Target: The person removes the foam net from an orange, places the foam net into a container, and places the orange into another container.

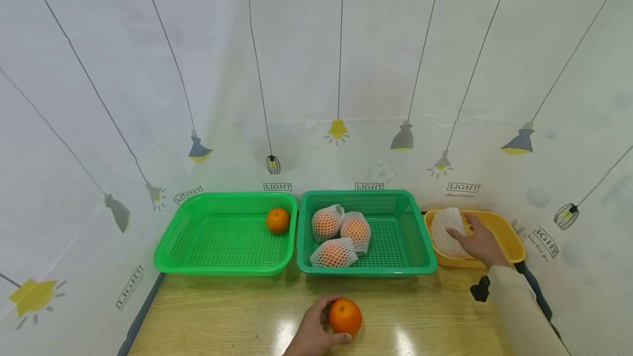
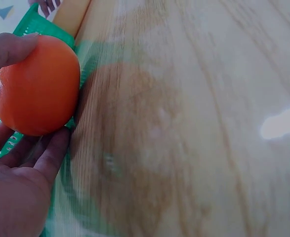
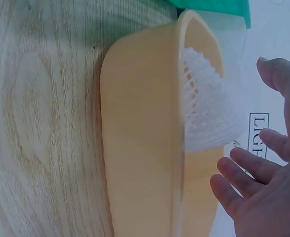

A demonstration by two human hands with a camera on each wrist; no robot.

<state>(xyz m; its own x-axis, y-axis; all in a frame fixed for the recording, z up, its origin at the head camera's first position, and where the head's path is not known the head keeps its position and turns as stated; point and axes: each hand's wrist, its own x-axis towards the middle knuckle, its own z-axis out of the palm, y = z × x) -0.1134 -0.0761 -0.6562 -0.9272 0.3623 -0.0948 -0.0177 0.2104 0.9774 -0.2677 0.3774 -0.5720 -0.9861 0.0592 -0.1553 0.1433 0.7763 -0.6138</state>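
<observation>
My left hand (image 1: 316, 329) holds a bare orange (image 1: 345, 317) near the front of the table. In the left wrist view the thumb lies on one side of this orange (image 2: 38, 86) and the fingers on the other. Over the yellow basket (image 1: 509, 243) at the right is my right hand (image 1: 481, 240), its fingers spread and apart from one another. A white foam net (image 1: 447, 232) stands in that basket, just left of the hand. The right wrist view shows a gap between the net (image 3: 209, 106) and the fingers (image 3: 228, 190).
A light green basket (image 1: 222, 271) at the left has one bare orange (image 1: 278, 220) in its right end. The darker green basket (image 1: 366, 271) in the middle has several oranges in foam nets (image 1: 326, 223). Behind the baskets hangs a white printed backdrop (image 1: 306, 70).
</observation>
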